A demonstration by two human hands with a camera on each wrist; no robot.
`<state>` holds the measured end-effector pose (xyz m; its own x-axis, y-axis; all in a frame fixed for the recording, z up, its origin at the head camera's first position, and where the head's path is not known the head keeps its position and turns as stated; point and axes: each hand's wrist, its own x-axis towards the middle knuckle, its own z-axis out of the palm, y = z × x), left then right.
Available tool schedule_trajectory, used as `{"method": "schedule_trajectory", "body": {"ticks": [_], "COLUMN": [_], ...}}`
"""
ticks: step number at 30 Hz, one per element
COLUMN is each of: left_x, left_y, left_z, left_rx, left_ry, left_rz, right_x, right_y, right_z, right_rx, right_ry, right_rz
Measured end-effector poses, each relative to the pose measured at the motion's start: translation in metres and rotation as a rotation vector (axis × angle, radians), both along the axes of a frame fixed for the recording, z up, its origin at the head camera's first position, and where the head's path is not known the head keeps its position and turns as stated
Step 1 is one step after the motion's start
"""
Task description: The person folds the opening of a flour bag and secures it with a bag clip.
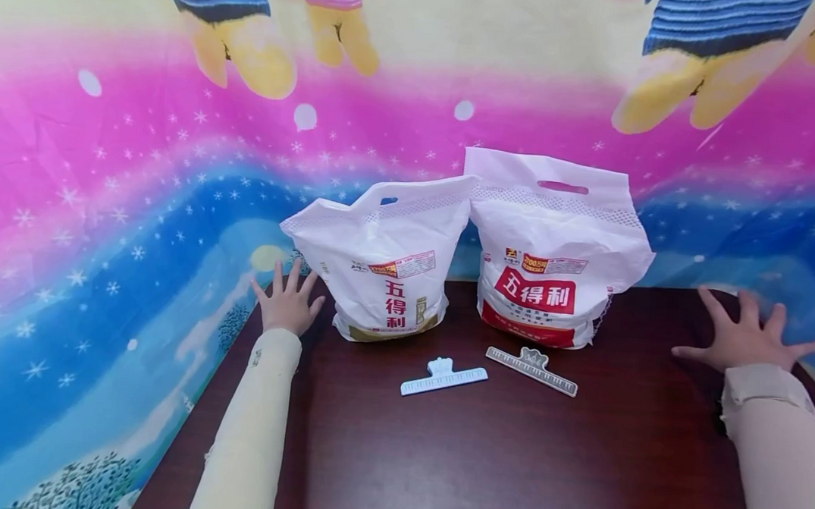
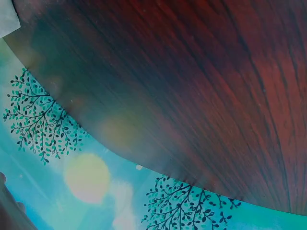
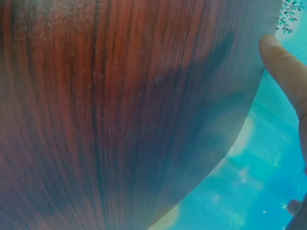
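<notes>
Two white flour bags stand side by side at the back of the dark wooden table. The left bag has red vertical lettering and a gold-brown base; the right bag carries a red label and a red base. In front of them lie a pale blue bag clip and a clear, greyish bag clip. My left hand, fingers spread, is left of the left bag and apart from it. Over at the table's right side, my right hand also has its fingers spread and holds nothing.
A printed cloth with snowflakes and cartoon bears hangs behind and beside the table. The table's curved edge meets this cloth in both wrist views. Both flour bags have handle cut-outs in their tops.
</notes>
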<state>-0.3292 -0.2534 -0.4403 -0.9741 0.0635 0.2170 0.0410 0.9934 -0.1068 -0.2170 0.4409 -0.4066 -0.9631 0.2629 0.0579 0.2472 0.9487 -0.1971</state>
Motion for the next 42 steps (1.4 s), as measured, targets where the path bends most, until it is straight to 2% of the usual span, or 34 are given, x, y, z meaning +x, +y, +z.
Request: {"method": "schedule_trajectory", "body": {"ticks": [5,9,19,33,42], "left_x": [0.001,0.002,0.0,0.003,0.006], "left_y": [0.001,0.003,0.003,0.001,0.002], "left_z": [0.001,0.003,0.007,0.007,0.007], "left_rx": [0.01,0.024,0.022,0.057,0.087], "left_ry": [0.007,0.005,0.017,0.028,0.046], "left_rz": [-0.01,-0.012,0.0,-0.001,0.0], "right_x": [-0.014,-0.018,-0.024,-0.024,-0.026], "right_y": [0.024,0.029,0.015,0.003,-0.009], "right_z": [-0.021,-0.026,-0.019,-0.011,-0.006], "right_rx": [-0.003,-0.014,-0.005,-0.016,-0.038], "right_ry": [0.006,0.023,0.095,0.12,0.16], "right_rz": [-0.004,0.007,0.066,0.074,0.11]}}
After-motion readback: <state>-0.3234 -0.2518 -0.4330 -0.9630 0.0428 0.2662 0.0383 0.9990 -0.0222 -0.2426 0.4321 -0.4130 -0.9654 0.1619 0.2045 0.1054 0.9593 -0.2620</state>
